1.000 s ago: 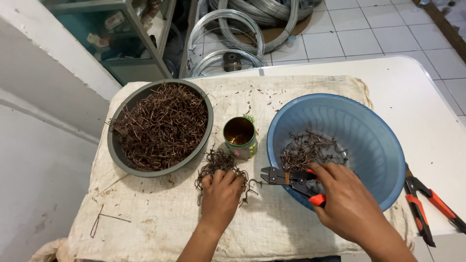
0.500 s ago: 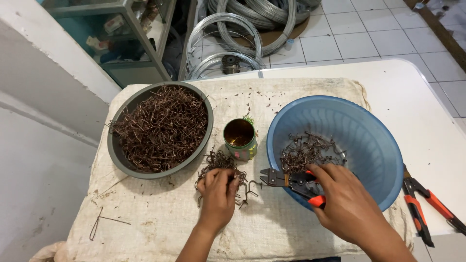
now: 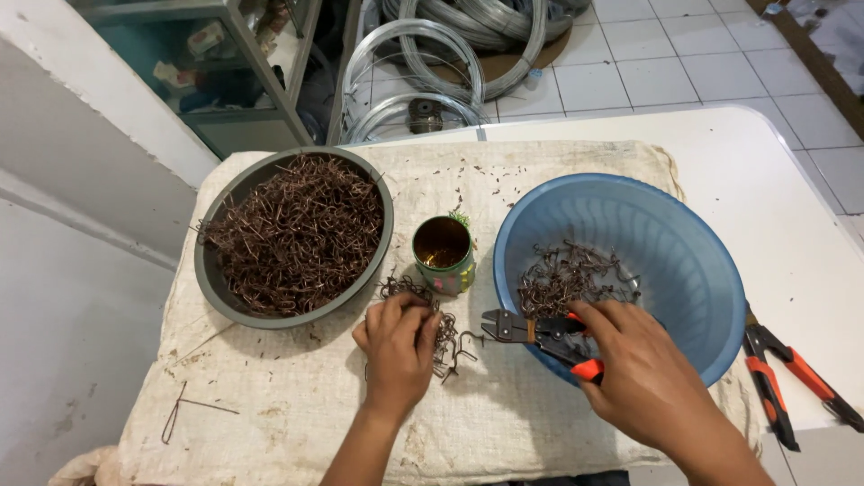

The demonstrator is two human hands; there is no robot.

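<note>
Two bowls (image 3: 214,270) of wire hooks (image 3: 297,229), small tin (image 3: 443,255), hands on pliers (image 3: 540,331)

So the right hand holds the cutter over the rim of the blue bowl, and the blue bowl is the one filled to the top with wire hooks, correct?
Not quite. The blue bowl holds only a small scatter of hooks; the full one is the grey bowl, as the head view shows. The right hand does hold the cutter over the blue rim.

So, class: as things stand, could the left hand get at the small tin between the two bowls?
Probably yes. The left hand rests on the loose wire bits just below the small tin, and only those low bits lie between them. The right hand, holding pliers, sits off to the side.
</note>
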